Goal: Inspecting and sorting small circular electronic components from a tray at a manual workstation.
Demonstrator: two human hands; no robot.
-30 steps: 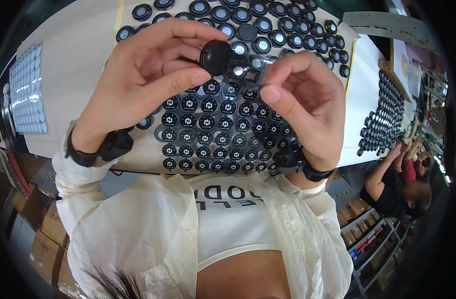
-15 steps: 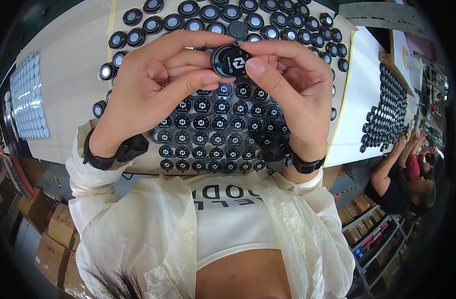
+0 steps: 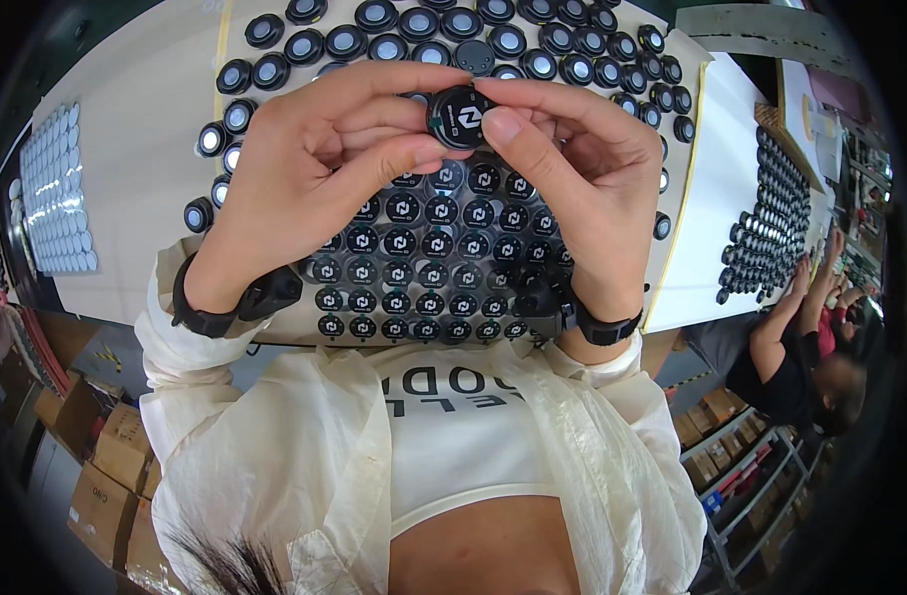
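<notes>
My left hand [image 3: 300, 169] is closed, its thumb and fingers gripping the left edge of a black round puck [image 3: 457, 121]. A round black label [image 3: 468, 111] with a white emblem covers the puck's face. From the other side, my right hand [image 3: 577, 164] is closed on it, the thumb pressing the label's right part and the index finger at the top edge. Underneath lie rows of similar round black labels [image 3: 440, 211] on clear backing. Beyond my hands stand many black round pucks [image 3: 376, 16] with pale centres, and one plain dark disc [image 3: 474, 59].
White round pieces lie in rows on a sheet [image 3: 59, 188] at the far left. More black pucks [image 3: 771, 203] cover a white surface on the right, where a co-worker [image 3: 790, 347] stands. Cardboard boxes [image 3: 101, 511] are stacked on the lower left.
The label has shifted left over the puck and now lines up with it; before, it sat offset to the right. My hands have moved slightly.
</notes>
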